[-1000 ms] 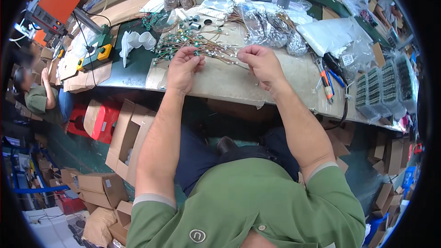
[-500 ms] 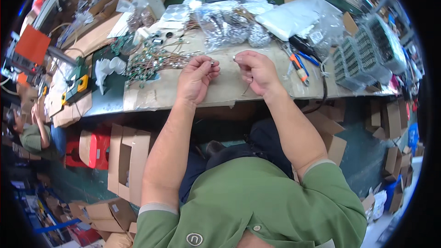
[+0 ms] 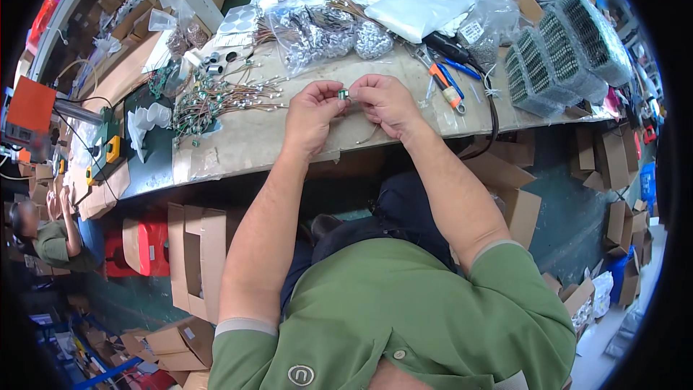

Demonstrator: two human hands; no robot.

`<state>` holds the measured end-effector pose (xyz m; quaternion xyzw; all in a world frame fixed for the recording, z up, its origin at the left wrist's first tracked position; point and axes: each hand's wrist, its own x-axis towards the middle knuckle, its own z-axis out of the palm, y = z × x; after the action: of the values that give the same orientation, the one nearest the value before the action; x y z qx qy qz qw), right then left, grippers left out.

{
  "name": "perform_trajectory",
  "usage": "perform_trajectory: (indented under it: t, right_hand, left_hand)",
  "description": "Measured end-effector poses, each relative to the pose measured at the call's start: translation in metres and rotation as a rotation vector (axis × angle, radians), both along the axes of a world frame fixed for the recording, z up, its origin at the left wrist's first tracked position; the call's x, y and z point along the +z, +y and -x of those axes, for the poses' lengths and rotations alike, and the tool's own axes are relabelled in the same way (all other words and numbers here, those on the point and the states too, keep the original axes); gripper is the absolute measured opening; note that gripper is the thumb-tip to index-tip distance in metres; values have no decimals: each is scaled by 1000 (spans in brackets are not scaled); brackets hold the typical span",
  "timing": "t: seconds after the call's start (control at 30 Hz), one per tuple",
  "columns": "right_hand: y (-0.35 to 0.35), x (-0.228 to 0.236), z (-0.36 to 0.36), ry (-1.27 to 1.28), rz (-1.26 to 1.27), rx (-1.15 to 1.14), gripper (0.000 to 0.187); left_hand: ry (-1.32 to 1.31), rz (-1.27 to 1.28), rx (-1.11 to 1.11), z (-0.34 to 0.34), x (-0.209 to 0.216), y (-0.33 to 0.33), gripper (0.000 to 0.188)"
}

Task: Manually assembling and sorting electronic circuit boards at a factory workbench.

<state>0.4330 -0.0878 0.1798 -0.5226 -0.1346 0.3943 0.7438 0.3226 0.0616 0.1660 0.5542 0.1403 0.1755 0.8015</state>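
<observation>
My left hand is closed, pinching a small green circuit board between thumb and forefinger above the bench. My right hand is closed too, its fingertips meeting the board's right side. A thin brown cable hangs below the right palm and ends in a small tip; its upper part is hidden in the fingers. To the left of my hands lies a spread pile of brown cables with small green boards. Beyond them sits a clear bag of silvery parts.
Orange-handled pliers and a blue-handled tool lie right of my hands. Stacked clear trays stand at the bench's right end. A yellow-and-green switch box sits left. Cardboard boxes are on the floor; another person is far left.
My hands have come together, so the right fingertips now meet the small board at the left fingertips. The board shows more clearly. The whole view has shifted slightly.
</observation>
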Motion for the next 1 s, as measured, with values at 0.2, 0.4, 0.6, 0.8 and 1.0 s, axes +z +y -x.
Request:
perform_trajectory:
  t: [0.2, 0.4, 0.6, 0.8, 1.0]
  right_hand:
    - [2, 1, 4, -47, 31, -15, 3]
    - [4, -1, 5, -79, 46, -33, 3]
    - [5, -1, 5, -80, 55, -36, 3]
    - [5, 2, 7, -119, 74, -52, 4]
    - [8, 4, 11, -163, 129, -101, 5]
  left_hand:
    - [8, 27, -9, 2, 1, 1, 29]
    - [-13, 47, -20, 2, 1, 2, 29]
    - [-10, 4, -32, 2, -1, 4, 29]
    - [-1, 34, -35, 2, 2, 2, 29]
    - [37, 73, -15, 3, 7, 1, 27]
